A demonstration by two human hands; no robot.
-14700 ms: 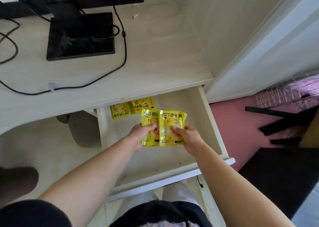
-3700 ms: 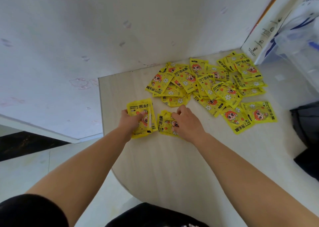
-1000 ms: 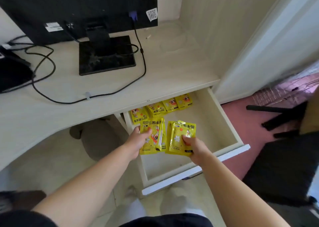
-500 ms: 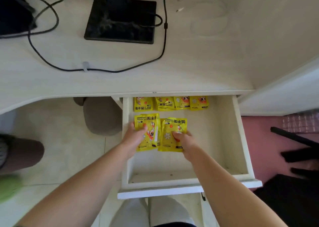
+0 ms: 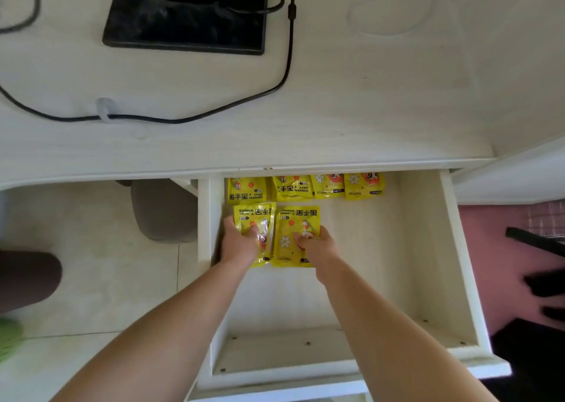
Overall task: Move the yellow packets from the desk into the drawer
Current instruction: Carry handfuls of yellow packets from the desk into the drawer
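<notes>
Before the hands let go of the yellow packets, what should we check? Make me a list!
1. Drawer pulled open: ok.
2. Left hand grips left packets over the drawer: ok.
3. Right hand grips right packets beside them: ok.
4. Bare drawer floor in front of the back row: ok.
5. Held packets resting flat on the drawer floor: cannot tell.
</notes>
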